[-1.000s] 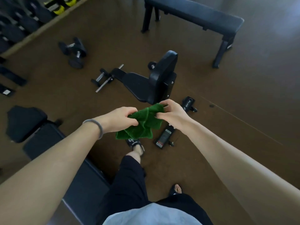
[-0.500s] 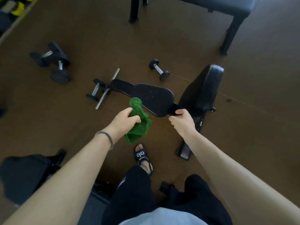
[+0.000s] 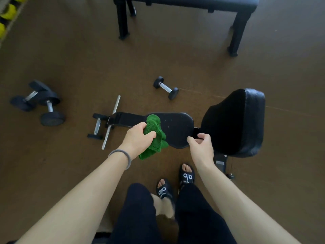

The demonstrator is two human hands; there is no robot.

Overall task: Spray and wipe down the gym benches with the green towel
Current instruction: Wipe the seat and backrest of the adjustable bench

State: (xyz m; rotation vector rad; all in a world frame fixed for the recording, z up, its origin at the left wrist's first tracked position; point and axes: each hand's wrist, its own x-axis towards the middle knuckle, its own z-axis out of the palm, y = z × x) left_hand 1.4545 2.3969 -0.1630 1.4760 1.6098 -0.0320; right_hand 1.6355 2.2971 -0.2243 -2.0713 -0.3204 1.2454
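My left hand grips the crumpled green towel over the left end of a low black bench's seat pad. The seat's raised black back pad stands to the right. My right hand hovers at the near edge of the seat, by the metal bracket joining the two pads, fingers curled and holding nothing I can see. A flat black bench stands farther off at the top. No spray bottle is in view.
Brown floor all around. A small dumbbell lies beyond the seat, a pair of bigger dumbbells at the left, and a small dumbbell with a steel bar by the bench's left end. My sandalled feet stand just before the bench.
My right hand let go of the towel and moved to the seat's near edge. My left hand carried the towel over the seat pad. I stepped closer and the view tilted down.
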